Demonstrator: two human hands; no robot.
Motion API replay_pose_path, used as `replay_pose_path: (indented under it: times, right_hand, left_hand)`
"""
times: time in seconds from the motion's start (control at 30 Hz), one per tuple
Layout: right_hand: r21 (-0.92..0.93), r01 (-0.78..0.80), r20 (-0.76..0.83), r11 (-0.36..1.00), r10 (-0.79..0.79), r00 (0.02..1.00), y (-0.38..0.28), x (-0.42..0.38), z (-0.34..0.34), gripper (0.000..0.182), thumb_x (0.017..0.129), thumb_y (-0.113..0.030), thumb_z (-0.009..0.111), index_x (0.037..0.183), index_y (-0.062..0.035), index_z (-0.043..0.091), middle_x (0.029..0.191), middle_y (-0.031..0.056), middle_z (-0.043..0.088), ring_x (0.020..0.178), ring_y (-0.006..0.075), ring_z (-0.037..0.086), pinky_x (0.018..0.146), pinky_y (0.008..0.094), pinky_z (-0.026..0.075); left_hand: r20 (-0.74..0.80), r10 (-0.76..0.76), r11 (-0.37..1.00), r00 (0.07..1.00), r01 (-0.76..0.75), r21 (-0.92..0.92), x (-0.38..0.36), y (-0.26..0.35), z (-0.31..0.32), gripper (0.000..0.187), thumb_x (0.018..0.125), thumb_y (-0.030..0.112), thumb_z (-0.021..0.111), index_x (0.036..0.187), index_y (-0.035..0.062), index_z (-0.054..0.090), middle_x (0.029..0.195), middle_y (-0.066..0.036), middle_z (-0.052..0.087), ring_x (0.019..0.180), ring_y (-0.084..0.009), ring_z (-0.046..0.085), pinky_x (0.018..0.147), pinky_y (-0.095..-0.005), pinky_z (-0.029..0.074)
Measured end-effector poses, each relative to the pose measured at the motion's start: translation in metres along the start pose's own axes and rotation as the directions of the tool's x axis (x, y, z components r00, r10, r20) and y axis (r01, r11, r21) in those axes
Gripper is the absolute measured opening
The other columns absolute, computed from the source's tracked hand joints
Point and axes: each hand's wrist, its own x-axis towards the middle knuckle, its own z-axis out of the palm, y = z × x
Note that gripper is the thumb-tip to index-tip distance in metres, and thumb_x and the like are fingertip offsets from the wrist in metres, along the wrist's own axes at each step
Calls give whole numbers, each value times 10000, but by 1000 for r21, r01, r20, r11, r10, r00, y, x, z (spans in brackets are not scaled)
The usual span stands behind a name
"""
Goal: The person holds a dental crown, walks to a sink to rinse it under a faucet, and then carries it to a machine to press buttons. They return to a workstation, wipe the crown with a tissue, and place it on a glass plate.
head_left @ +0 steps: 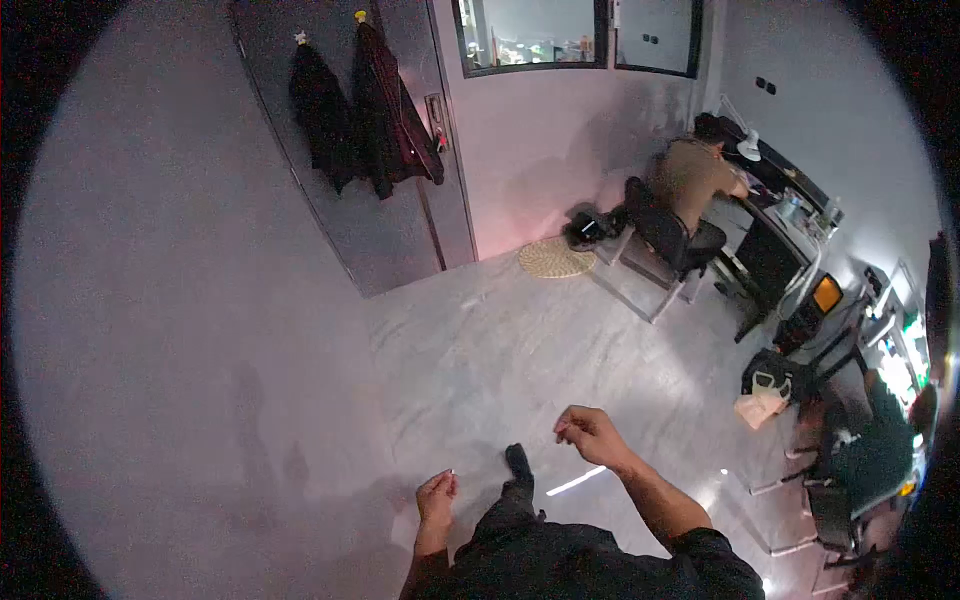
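Observation:
My left hand is low in the view, left of my legs, with its fingers curled together. A tiny pale spot shows at its fingertips, too small to name. Held out in front of my body, my right hand has its fingers bent in and pressed together. What they hold, if anything, I cannot make out. Both hands are in the air above the grey floor, apart from each other. Below them are my dark trousers and one black shoe.
Dark jackets hang on a grey door ahead. A round woven mat lies by the wall. At right, a person sits at a desk; another person sits nearer. Bags rest on the floor.

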Motion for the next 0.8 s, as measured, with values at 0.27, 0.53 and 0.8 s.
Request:
replay_pose_path:
  times: [0.27, 0.53, 0.8]
  right_hand:
    - [-12, 141, -21, 990, -142, 990, -27, 234, -52, 211, 852, -71, 411, 657, -26, 478, 602, -5, 430, 603, 91, 396, 549, 269, 342]
    - [36, 47, -82, 998, -44, 996, -19, 471, -215, 195, 826, -133, 491, 776, -15, 638, 627, 49, 548, 608, 142, 497, 591, 312, 418]
    - [-236, 483, 255, 844, -426, 868, -80, 783, -287, 213, 879, -138, 585, 975, 32, 669, 926, 123, 679, 875, 183, 636, 796, 313, 502]
  left_hand:
    - [200, 51, 992, 978, -73, 103, 252, 80, 201, 222, 916, 112, 657, 1051, -64, 667, 877, -86, 676, 756, -138, 621, 702, -277, 521]
    - [515, 184, 783, 837, -441, 438, 420, 188, 440, 247, 936, 185, 647, 1001, -49, 693, 827, -31, 675, 755, -102, 609, 723, -254, 501]
    - [235, 188, 869, 953, -274, 413, 552, 151, 491, 266, 919, 203, 669, 1028, -39, 689, 892, -69, 689, 798, -129, 628, 756, -284, 516]
